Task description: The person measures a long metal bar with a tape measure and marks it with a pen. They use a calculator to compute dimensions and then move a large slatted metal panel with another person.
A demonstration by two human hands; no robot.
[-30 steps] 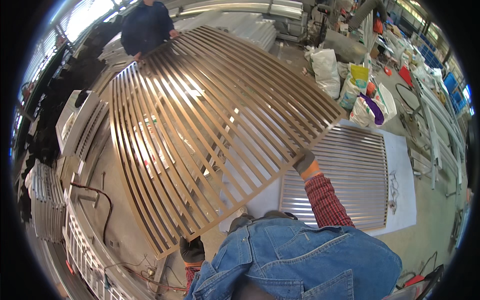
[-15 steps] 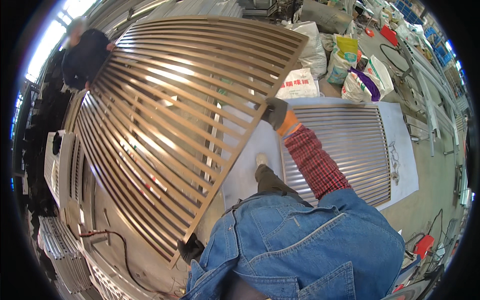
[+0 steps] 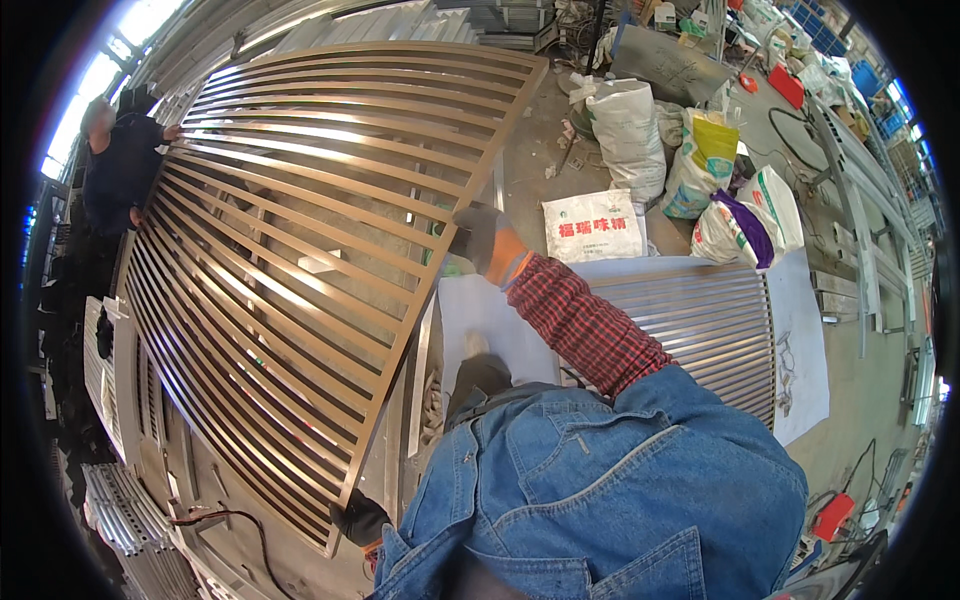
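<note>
Left hand (image 3: 362, 520), in a dark glove, sits low in the view and is clamped on the near bottom corner of the slatted metal panel (image 3: 300, 250); its fingers cannot be told apart, though they are wrapped onto the frame edge; the panel is bronze-coloured, carried tilted above the floor, and spans from the lower left up to the top centre; at its far end, upper left, another person (image 3: 120, 165) in dark clothing holds the opposite edge with one hand; right hand (image 3: 480, 240), in a grey and orange glove, is gripped around the panel's right side rail, about midway along it; the red checked sleeve (image 3: 585, 325) runs back from it to a blue denim jacket (image 3: 590, 490); under the arm, a second slatted panel (image 3: 700, 320) lies flat on a white sheet (image 3: 800, 330); beyond it, white sacks (image 3: 630, 130) stand on the concrete floor.
</note>
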